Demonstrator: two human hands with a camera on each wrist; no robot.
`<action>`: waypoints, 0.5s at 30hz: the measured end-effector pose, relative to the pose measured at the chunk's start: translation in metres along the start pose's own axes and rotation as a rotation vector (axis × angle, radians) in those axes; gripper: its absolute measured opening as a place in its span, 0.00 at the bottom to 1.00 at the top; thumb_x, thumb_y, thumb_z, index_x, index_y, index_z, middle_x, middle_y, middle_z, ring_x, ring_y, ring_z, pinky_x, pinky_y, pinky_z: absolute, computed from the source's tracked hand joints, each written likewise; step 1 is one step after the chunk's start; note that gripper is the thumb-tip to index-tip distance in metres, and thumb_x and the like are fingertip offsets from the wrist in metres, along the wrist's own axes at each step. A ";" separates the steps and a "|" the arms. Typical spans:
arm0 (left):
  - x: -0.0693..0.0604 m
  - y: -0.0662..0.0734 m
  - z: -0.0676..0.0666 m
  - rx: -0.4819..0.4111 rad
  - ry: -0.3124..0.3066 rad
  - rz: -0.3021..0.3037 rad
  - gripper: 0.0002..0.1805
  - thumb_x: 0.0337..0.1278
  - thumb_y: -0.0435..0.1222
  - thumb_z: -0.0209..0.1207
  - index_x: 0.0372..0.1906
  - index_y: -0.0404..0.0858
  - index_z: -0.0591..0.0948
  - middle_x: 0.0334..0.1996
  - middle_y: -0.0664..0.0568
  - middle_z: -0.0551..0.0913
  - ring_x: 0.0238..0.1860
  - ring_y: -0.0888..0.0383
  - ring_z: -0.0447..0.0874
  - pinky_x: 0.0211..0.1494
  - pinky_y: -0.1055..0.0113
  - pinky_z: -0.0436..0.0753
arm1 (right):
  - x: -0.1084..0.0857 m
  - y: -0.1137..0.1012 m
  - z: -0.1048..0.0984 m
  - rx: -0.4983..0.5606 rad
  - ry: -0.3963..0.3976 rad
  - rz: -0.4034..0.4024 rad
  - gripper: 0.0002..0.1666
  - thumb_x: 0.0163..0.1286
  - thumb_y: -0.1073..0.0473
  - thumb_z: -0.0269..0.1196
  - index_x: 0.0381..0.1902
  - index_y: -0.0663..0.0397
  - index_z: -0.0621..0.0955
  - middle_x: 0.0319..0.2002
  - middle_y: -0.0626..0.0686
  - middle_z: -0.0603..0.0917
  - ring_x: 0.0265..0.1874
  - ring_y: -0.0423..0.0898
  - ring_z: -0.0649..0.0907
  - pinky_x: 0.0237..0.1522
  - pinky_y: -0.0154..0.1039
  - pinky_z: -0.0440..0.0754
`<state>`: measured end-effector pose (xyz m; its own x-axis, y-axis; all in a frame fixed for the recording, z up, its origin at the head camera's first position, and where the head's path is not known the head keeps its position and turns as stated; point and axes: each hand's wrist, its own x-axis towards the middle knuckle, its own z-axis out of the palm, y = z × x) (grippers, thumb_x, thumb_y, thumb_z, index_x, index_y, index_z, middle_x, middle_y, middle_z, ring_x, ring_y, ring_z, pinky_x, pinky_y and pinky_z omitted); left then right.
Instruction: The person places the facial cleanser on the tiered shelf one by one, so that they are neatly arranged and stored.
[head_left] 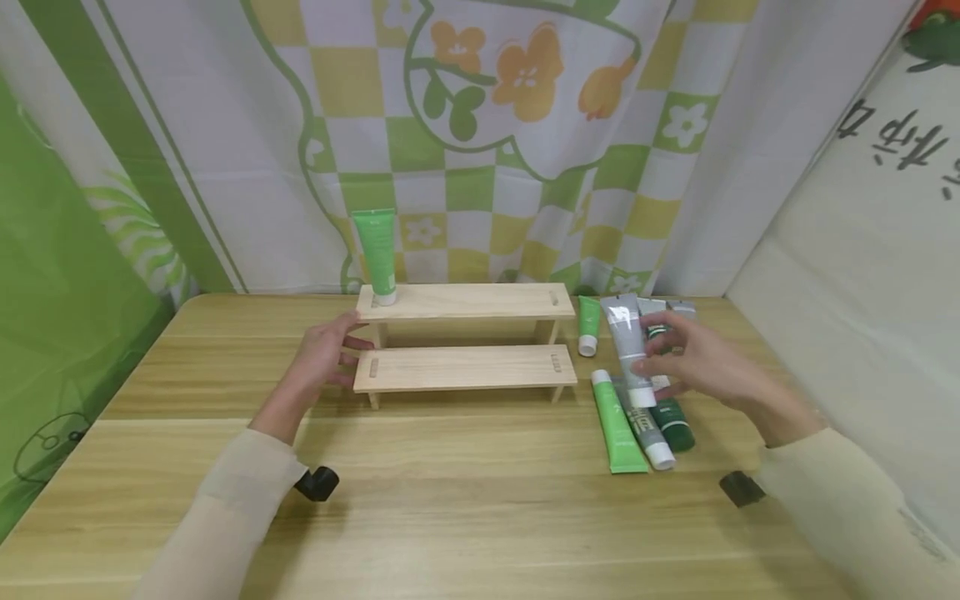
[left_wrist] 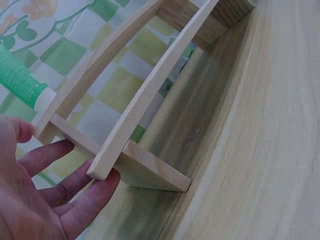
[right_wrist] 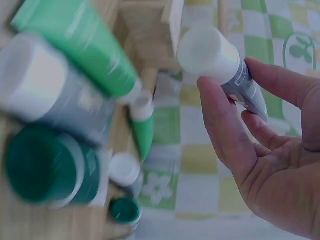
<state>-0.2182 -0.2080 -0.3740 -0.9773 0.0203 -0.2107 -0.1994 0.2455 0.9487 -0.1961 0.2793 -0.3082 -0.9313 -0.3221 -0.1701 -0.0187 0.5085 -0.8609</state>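
A two-tier wooden shelf [head_left: 465,367] stands on the table. My left hand [head_left: 324,354] touches its left end; in the left wrist view the fingers [left_wrist: 97,200] rest against the board edges, straight or slightly bent. On the upper tier a green tube [head_left: 377,254] stands upright on its white cap. My right hand [head_left: 697,358] pinches a grey tube [head_left: 624,333] with a white cap between thumb and fingers, cap down, above the other tubes. The right wrist view shows that grey tube [right_wrist: 245,85] lifted clear of the pile.
Right of the shelf lie a small green tube [head_left: 589,321], a larger green tube [head_left: 618,429], another grey tube [head_left: 654,442] and a dark green tube [head_left: 675,425]. More tubes are partly hidden behind my right hand. A patterned curtain [head_left: 480,208] hangs behind the table [head_left: 420,508].
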 end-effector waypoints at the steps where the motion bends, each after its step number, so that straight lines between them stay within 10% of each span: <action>1: -0.001 0.001 0.000 0.001 -0.001 -0.003 0.38 0.77 0.58 0.37 0.75 0.32 0.64 0.60 0.30 0.76 0.46 0.47 0.79 0.39 0.58 0.88 | 0.003 -0.004 0.003 -0.002 0.000 -0.011 0.45 0.67 0.63 0.69 0.74 0.64 0.57 0.52 0.70 0.70 0.40 0.56 0.83 0.38 0.54 0.88; 9: -0.003 0.007 0.002 0.051 -0.013 0.011 0.37 0.79 0.57 0.32 0.78 0.35 0.58 0.60 0.29 0.73 0.54 0.37 0.77 0.41 0.54 0.88 | 0.024 -0.038 0.026 0.040 -0.009 -0.074 0.43 0.68 0.64 0.68 0.74 0.59 0.58 0.53 0.68 0.72 0.41 0.58 0.85 0.40 0.56 0.88; 15: -0.002 0.008 0.001 0.102 -0.035 0.073 0.31 0.80 0.54 0.32 0.81 0.63 0.40 0.57 0.29 0.74 0.48 0.39 0.78 0.37 0.54 0.87 | 0.038 -0.058 0.041 0.070 -0.012 -0.117 0.40 0.67 0.69 0.67 0.72 0.61 0.61 0.51 0.68 0.73 0.41 0.58 0.85 0.40 0.56 0.88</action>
<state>-0.2176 -0.2047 -0.3664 -0.9856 0.0750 -0.1515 -0.1176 0.3396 0.9332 -0.2149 0.2048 -0.2849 -0.9197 -0.3859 -0.0724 -0.1007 0.4100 -0.9065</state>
